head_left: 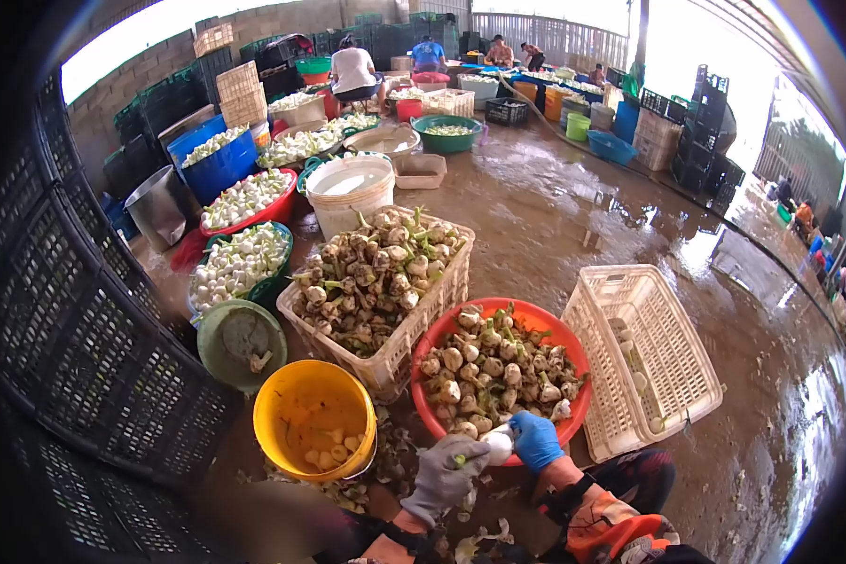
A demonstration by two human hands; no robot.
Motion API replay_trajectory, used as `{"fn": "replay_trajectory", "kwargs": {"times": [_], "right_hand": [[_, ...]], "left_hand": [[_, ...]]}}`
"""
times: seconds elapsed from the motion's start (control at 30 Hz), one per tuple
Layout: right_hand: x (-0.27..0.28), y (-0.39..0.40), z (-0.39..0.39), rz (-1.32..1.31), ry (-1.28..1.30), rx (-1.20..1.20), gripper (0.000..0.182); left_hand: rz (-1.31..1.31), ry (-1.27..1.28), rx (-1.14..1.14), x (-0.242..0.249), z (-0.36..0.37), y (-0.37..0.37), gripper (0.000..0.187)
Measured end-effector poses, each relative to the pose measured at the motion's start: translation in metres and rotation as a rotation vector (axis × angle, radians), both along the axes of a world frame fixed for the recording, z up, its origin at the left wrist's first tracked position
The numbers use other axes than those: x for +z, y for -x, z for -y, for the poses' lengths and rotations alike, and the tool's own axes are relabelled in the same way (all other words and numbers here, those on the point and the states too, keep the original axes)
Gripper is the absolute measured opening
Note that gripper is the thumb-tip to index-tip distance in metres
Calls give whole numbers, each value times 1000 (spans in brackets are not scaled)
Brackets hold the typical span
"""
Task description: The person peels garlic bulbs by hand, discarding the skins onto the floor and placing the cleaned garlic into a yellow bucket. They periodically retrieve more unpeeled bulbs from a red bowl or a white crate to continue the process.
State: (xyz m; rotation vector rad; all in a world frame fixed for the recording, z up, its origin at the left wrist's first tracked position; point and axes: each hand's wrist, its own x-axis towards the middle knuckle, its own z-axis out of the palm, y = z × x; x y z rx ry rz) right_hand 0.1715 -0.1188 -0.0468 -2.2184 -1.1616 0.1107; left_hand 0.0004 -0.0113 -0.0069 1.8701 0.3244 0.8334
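My left hand [448, 473], in a grey glove, is closed around a garlic bulb [500, 444], whose white skin shows between my two hands. A bit of green stem [460, 461] pokes out of the grey fist. From the other side, the blue-gloved fingers of my right hand [536, 440] are closed on the same bulb. Both hands are over the near rim of a red basin [585, 395] heaped with soil-stained garlic bulbs [498, 362]. Left of my left hand stands a yellow bucket [282, 399] with several pale bulbs [334, 449] at its bottom.
A crate [348, 362] piled with dirty garlic stands behind the basin; a nearly bare crate [663, 348] is at the right. Black crates [103, 329] wall the left side. Basins of white bulbs [240, 263] stand beyond a green bucket [244, 343]. Other people [352, 70] sit farther back.
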Motion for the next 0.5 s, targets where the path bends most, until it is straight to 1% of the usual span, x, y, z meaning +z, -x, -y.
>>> {"fn": "replay_trajectory", "kwargs": {"times": [0.03, 0.07, 0.1, 0.17, 0.2, 0.23, 0.3, 0.33, 0.37, 0.4, 0.43, 0.47, 0.5], "right_hand": [[-8, -2, 3, 0, -6, -2, 6], [-23, -2, 8, -43, 126, -40, 9], [-38, 0, 9, -82, 254, -78, 14], [-73, 23, 13, -68, 679, 176, 22], [-80, 32, 22, -138, 681, 350, 25], [-85, 36, 28, -205, 675, 525, 28], [-30, 37, 19, -392, 960, 759, 38], [-34, 31, 26, -362, 812, 871, 56], [-7, 27, 22, -283, 764, 850, 65], [-12, 13, 16, -386, 645, 791, 58], [19, 9, 6, -710, 620, 432, 53], [61, 9, -3, -908, 360, 289, 61], [63, 9, -8, -921, 15, 347, 62]], "left_hand": [[14, 109, 17, 2, -1, -3, 13], [55, 318, 21, 3, 0, -4, 12], [59, 306, 18, 3, -4, -4, 12], [131, 775, 34, 5, -8, -1, 21], [42, 1020, 84, 16, -10, 0, 20], [42, 1017, 81, 18, -12, 1, 20], [209, 1177, 118, 20, -14, 1, 18], [280, 1182, 109, 26, -14, 1, 18], [276, 1184, 110, 24, -15, 2, 18], [274, 1240, 70, 19, -18, 1, 18], [272, 1296, 31, 14, -21, 0, 19], [301, 1318, -78, 5, -25, 0, 22], [299, 1317, -77, 6, -22, 0, 22]]}}
